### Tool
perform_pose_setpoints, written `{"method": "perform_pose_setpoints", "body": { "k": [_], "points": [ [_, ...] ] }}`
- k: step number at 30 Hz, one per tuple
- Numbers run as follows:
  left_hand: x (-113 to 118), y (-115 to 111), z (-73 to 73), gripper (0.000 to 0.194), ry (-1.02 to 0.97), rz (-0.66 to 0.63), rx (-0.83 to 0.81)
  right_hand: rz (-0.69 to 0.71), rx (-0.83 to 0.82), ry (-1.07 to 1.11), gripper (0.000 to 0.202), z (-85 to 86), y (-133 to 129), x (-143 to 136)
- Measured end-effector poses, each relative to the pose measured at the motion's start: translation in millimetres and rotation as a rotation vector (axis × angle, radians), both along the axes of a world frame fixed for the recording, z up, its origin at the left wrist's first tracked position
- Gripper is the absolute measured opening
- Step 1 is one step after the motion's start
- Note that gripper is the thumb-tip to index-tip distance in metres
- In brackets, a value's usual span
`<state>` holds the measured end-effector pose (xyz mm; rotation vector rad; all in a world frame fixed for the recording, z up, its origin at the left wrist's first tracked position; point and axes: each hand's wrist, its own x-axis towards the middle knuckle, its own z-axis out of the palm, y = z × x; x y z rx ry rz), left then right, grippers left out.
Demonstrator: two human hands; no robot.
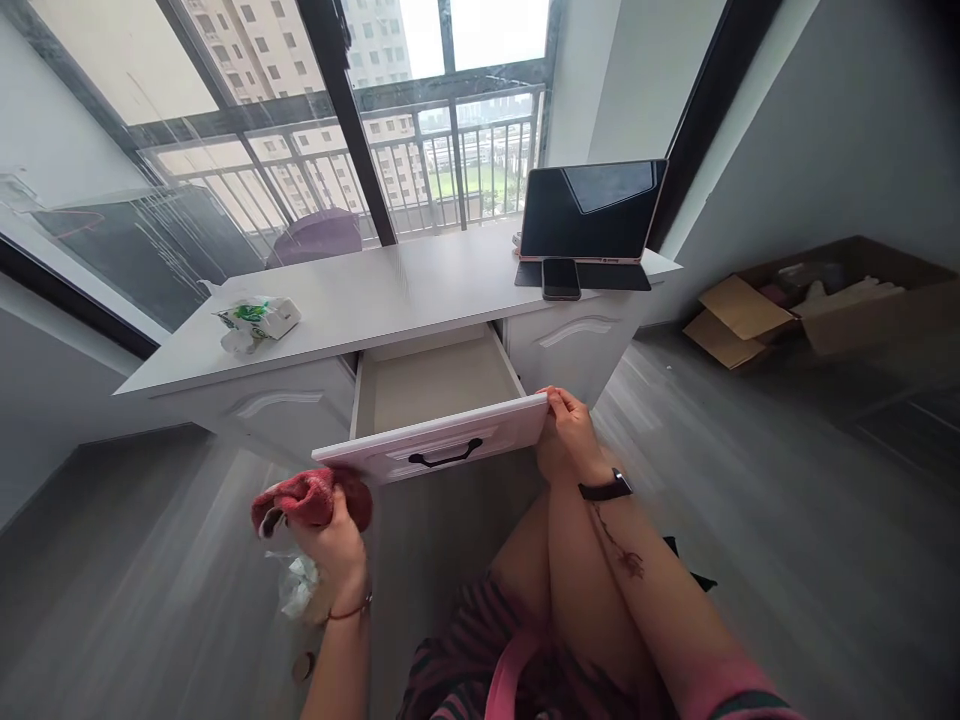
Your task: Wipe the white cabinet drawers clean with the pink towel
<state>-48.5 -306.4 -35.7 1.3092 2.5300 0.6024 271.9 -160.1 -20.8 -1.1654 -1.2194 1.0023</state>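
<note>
A: Where is the red cloth (304,497), and is it held?

B: Yes, bunched in the left hand (336,540), at the left end of the drawer front (435,440). The fingers are mostly lost in its folds. I can't tell if it's damp.

A: How should it handle?

B: Light and soft, I'd judge: it sags wherever it isn't supported. Gather it in the palm, because a fingertip hold would let the loose folds trail.

A: And the right hand (576,425)?

B: Its fingers pinch the upper right corner of that front.

A: What about the drawer (427,385) itself?

B: It stands pulled out toward the near side of the white desk (405,290). The panel looks stiff and smooth, probably a little slippery along its edge. The dark handle (450,461), mid-panel, should give the surest pull; the corners suit a light steadying touch.
</note>
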Motion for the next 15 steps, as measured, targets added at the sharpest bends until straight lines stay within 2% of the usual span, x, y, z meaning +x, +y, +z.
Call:
{"method": "perform_pose_setpoints", "body": {
  "k": [2, 3, 5, 8, 11, 13, 15],
  "points": [
    [12, 21, 2.6, 0.059, 0.056, 0.295, 0.363, 0.001, -0.002, -0.009, 0.04, 1.7, -1, 0],
    [22, 30, 3.3, 0.059, 0.054, 0.35, 0.467, 0.0, -0.005, -0.019, 0.04, 3.1, -2, 0],
    [44, 44, 3.9, 0.058, 0.028, 0.328, 0.54, -0.002, -0.013, -0.047, 0.04, 6.2, -4, 0],
    [79, 54, 3.8, 0.046, 0.0, 0.246, 0.598, -0.004, -0.011, -0.079, 0.04, 9.8, -4, 0],
    [105, 60, 1.3, 0.032, -0.003, 0.112, 0.803, -0.008, -0.007, -0.083, 0.038, 10.9, -3, 1],
    [121, 64, -2.7, 0.033, -0.019, 0.028, 0.926, 0.003, -0.014, -0.08, 0.036, 10.9, -3, 2],
    [136, 68, -8.6, 0.041, -0.026, -0.042, 0.934, 0.016, -0.022, -0.077, 0.036, 10.8, -2, 3]
  ]
}}
